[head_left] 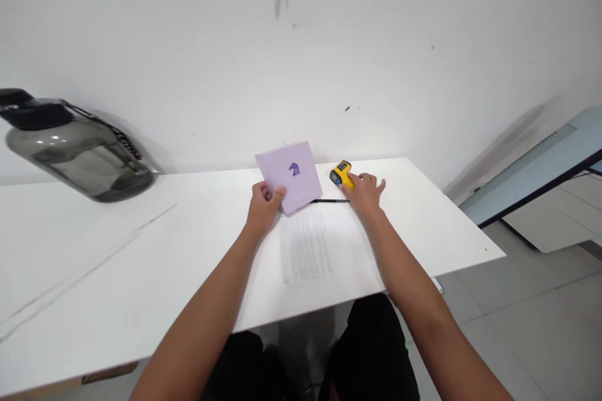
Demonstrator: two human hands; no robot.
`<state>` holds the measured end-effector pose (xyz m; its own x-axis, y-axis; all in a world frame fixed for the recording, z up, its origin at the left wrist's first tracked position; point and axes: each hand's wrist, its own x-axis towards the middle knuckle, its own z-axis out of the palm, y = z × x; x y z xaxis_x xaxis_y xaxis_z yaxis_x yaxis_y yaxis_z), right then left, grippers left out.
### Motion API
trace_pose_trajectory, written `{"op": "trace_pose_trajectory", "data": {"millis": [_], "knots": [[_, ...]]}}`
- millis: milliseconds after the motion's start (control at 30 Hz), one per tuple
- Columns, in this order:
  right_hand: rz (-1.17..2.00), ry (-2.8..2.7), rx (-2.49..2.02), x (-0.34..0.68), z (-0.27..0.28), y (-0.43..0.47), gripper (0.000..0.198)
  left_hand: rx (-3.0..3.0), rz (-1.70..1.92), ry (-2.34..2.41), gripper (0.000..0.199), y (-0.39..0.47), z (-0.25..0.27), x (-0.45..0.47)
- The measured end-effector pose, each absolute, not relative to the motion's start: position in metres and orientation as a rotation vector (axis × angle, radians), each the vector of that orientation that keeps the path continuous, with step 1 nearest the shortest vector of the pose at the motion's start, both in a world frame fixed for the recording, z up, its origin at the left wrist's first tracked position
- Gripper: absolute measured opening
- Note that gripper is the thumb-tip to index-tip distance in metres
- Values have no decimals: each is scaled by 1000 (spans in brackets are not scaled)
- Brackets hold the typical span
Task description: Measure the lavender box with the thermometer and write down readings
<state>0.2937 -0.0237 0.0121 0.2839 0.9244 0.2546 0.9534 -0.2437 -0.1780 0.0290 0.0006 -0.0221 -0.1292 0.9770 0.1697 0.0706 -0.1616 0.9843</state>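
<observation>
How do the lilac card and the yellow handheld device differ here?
Colour: the lilac card is pale with a darker horse-head print; the yellow handheld device is vivid, with black parts. Shape: the card is flat and broad; the device is chunky and looks smaller. Handling: the left hand grips the card; the right hand is at the device, its grip unclear. Shared: each has a hand at it.

My left hand (264, 205) holds a purple card (290, 179) bearing a dark horse-head emblem (294, 169); print on the sheet (306, 249) beside that hand is illegible.
</observation>
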Motion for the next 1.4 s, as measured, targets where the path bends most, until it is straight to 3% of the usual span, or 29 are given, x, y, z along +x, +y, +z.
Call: {"op": "trace_pose_trajectory", "data": {"millis": [100,233,433,733,833,900,1000,1067,1133,1300,1400], "knots": [[-214,-1915,-2236,282,27,-35,44,1326,1375,1296,60,-1,-19,30],[8,-2348,-2229,276,36,-43,25,1318,1378,1293,60,-2,-18,31],[-107,-2101,-2322,301,35,-49,36,1306,1358,1289,62,-1,-21,30],[-67,-2278,-2201,289,20,-31,22,1301,1353,1279,62,-1,-21,29],[-96,-2095,-2245,305,35,-38,28,1284,1339,1305,63,-3,-17,30],[80,-1731,-2073,311,39,-48,39,1275,1330,1318,63,-5,-15,31],[657,-1490,-1444,300,26,-69,58,1278,1326,1318,63,-7,-13,31],[869,-1487,-1201,282,9,-81,56,1292,1326,1307,63,-7,-15,31],[887,-1517,-1184,266,-7,-89,49,1306,1319,1295,63,-6,-16,30],[997,-1621,-1106,258,-13,-86,70,1308,1328,1285,62,-4,-18,30],[938,-1629,-1264,262,-6,-83,54,1304,1322,1277,63,-4,-18,30]]}}
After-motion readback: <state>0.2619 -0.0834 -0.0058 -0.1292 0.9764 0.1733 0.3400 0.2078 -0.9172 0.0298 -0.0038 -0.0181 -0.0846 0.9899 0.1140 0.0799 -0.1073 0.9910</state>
